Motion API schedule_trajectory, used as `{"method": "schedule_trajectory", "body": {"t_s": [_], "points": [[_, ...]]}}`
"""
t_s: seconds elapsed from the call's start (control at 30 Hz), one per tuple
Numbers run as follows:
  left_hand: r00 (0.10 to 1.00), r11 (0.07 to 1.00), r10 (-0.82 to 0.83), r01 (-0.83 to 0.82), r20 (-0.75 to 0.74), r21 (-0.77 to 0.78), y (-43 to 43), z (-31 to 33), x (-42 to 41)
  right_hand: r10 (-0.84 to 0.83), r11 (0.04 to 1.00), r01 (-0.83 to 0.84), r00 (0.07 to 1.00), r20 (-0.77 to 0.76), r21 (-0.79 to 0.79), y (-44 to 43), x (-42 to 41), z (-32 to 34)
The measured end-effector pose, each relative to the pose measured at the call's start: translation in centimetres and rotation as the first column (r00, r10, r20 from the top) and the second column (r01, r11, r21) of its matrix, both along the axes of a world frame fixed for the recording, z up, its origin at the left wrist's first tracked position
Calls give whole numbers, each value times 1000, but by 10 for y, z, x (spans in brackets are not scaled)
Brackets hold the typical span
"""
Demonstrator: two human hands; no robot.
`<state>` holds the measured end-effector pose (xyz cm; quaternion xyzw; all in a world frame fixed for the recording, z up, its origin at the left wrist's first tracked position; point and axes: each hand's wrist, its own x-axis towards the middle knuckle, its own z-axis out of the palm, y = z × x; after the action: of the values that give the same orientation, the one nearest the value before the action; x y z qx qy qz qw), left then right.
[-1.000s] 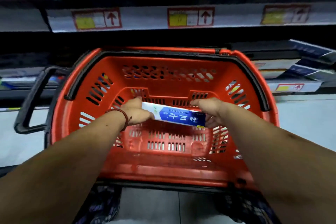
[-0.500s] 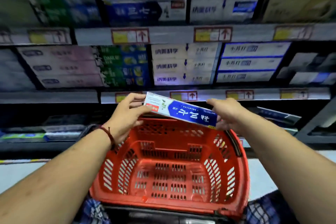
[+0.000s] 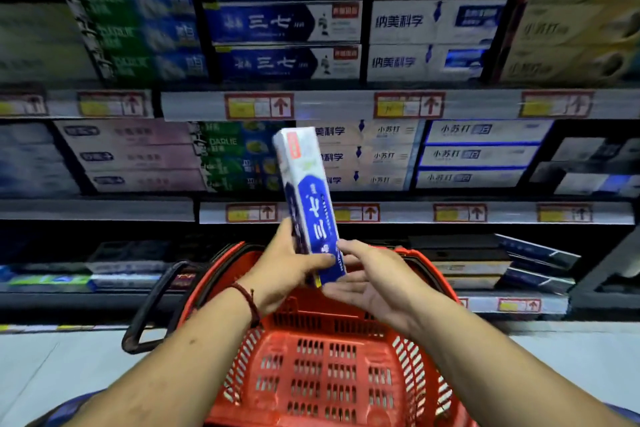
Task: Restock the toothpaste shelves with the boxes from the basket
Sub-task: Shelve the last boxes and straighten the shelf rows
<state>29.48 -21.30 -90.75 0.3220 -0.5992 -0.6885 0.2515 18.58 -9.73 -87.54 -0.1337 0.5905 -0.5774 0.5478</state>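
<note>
Head view: the toothpaste shelves fill everything from nine o'clock round to three, tier on tier of flat cartons laid lengthwise, with price rails carrying red arrow tags along each edge. At twelve o'clock, on the upper tier, sits a stack of blue cartons whose print seems to match the one in hand, though the blur leaves me unsure. At six o'clock the red basket stands open-topped, its black handle hanging out toward eight o'clock.

The toothpaste box is held above the basket near the middle of the view. It is nearly upright, its top tipped a shade toward eleven o'clock, in front of the middle tier. The left hand grips its lower third, fingers curled behind and thumb across the blue face. The right hand lies flat-fingered at the box's foot, at five o'clock from it, palm up and touching the bottom end rather than clasping it. A red cord bracelet circles the left wrist.

A carton like this should be light and stiff along its length, but it is thin card — a hard squeeze on the broad faces would likely dent it, and the glossy print may slip. I'd take it by the narrow long edges near the middle, then lay it flat on its stack.
</note>
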Motion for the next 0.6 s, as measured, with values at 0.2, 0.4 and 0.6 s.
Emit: {"method": "schedule_trajectory", "body": {"t_s": [0.2,0.4,0.6], "points": [[1000,1000,-18,18,14,-3,-15,15,16,124,991,-124,992,-3,-42,-5,-1,3],[1000,998,0,1,7,-63,-38,38,38,-266,938,245,962,-58,-244,-17,-33,11],[986,993,111,-105,-128,47,-51,50,51,-424,799,418,901,88,-433,-13,-61,17]]}}
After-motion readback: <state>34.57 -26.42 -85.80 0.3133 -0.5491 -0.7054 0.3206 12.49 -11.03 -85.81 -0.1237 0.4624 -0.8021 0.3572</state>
